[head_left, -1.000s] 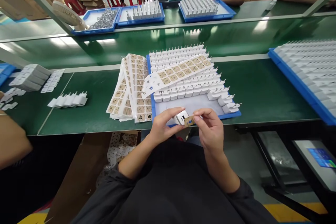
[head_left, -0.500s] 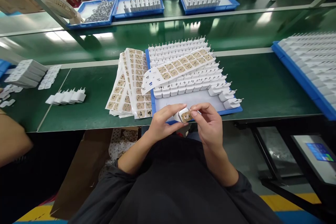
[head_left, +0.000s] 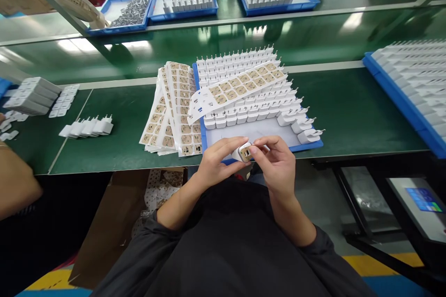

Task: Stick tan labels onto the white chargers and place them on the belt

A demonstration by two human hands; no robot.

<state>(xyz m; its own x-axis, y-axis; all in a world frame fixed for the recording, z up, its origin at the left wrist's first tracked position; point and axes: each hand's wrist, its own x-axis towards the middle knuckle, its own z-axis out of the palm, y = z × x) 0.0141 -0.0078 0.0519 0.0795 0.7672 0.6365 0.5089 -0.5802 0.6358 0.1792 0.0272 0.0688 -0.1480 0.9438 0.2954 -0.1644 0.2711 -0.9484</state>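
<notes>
My left hand point(head_left: 220, 158) grips a white plug charger point(head_left: 237, 154) between thumb and fingers, over the front edge of the blue tray point(head_left: 226, 138). A tan sticker point(head_left: 245, 152) with dark cut-outs lies against the charger's end face. My right hand point(head_left: 277, 162) is closed in a pinch at the sticker's right edge; its fingertips partly hide that edge. Rows of white plug chargers point(head_left: 251, 114) stand in the tray, pins up, with a few at the right lying tilted. Across them rests a partly used sticker sheet point(head_left: 240, 88).
Left of the tray lie fanned sticker sheets point(head_left: 186, 116). Farther left are a short row of chargers point(head_left: 87, 127) and stacked white blocks point(head_left: 33, 95), near another person's arm point(head_left: 17, 183). Another full tray point(head_left: 400, 97) stands at right; parts trays point(head_left: 275, 9) sit on the back shelf.
The sticker has come flatter onto the charger's end face, and my right fingertips have shifted slightly left against its edge. My left hand keeps its grip.
</notes>
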